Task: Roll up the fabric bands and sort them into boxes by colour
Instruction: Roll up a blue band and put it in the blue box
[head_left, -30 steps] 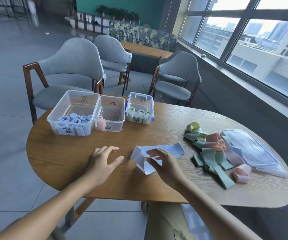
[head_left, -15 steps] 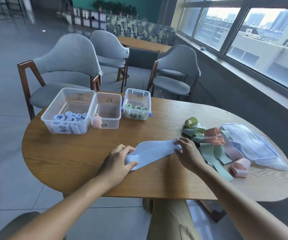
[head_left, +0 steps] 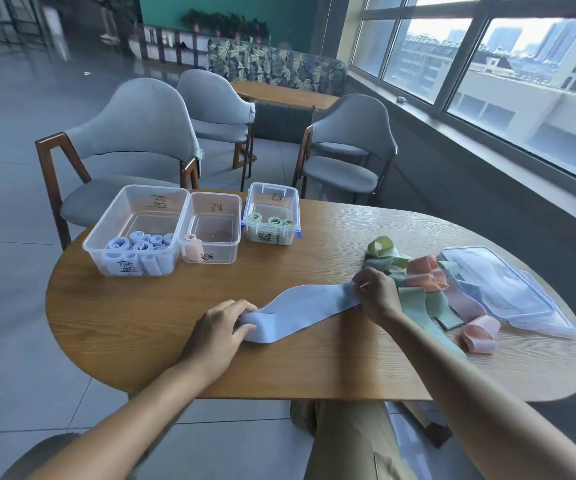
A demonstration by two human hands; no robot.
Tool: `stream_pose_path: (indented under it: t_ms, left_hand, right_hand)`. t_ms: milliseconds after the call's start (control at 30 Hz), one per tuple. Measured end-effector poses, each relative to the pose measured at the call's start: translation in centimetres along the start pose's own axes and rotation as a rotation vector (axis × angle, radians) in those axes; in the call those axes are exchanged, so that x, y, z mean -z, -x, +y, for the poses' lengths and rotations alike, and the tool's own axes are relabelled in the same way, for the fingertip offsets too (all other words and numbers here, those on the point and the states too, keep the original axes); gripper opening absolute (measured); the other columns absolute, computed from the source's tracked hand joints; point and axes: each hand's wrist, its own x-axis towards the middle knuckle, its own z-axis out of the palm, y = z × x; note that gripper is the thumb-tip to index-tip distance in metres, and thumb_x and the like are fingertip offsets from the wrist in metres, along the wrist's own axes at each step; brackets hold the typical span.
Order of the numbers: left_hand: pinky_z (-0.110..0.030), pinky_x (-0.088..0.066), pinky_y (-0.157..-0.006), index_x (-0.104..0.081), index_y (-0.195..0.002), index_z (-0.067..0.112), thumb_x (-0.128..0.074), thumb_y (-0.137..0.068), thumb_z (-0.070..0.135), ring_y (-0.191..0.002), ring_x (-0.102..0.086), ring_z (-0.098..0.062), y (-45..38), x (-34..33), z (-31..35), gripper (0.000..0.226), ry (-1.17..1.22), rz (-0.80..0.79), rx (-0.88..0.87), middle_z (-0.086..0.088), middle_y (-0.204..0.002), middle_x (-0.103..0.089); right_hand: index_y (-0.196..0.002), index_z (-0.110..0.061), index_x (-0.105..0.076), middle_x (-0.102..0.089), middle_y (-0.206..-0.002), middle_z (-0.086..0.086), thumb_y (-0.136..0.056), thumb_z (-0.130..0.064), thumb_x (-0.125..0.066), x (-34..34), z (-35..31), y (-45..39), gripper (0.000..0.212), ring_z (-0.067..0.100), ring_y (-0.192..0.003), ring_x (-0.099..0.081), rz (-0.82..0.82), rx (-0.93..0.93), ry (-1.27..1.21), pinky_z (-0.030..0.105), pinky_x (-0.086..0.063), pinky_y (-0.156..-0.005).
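Note:
A light blue band (head_left: 309, 308) lies stretched flat across the middle of the wooden table (head_left: 162, 317). My left hand (head_left: 219, 332) grips its near left end, fingers curled over the fold. My right hand (head_left: 378, 294) pinches its far right end. Three clear boxes stand at the back left: a large box (head_left: 117, 233) with several blue rolls, a middle box (head_left: 226, 216) with one pink roll (head_left: 191, 247), and a small box (head_left: 291, 206) with green rolls. A heap of loose green and pink bands (head_left: 421, 289) lies right of my right hand.
Clear plastic lids (head_left: 501, 289) lie stacked at the table's right side. A loose pink band loop (head_left: 480, 332) rests near the right front edge. Grey chairs (head_left: 134, 140) stand behind the table, and windows run along the right wall.
The blue band went from a folded shape under my right hand to a flat strip. My left hand took its left end, and my right hand drew the other end to the right.

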Motion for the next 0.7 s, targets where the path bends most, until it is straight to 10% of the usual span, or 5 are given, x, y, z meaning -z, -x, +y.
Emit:
stream_pose_path:
  t_ms: [333,700]
  left_hand:
    - [-0.028,-0.041,-0.065,-0.073,-0.09,0.018,-0.078,-0.084,0.012,-0.07,-0.055,-0.011,-0.7,1.9,-0.5,0.01,-0.062,0.116,0.044,0.013,-0.077,-0.061]
    - [-0.033,-0.056,-0.065,-0.066,-0.086,0.024,-0.068,-0.085,0.015,-0.055,-0.065,-0.009,2.1,1.0,1.2,0.009,0.195,-0.029,0.467,0.005,-0.064,-0.068]
  right_hand:
    - [-0.089,-0.016,-0.069,-0.064,-0.1,0.005,-0.086,0.001,-0.059,0.7,-1.1,-1.0,0.021,0.018,-0.09,-0.056,0.034,0.021,-0.115,0.025,-0.035,-0.071]
    - [-0.105,-0.022,-0.059,-0.064,-0.102,0.005,-0.095,-0.003,-0.045,-0.1,-5.0,-3.0,0.025,0.023,-0.087,-0.06,-0.089,0.185,0.013,0.032,-0.046,-0.066]
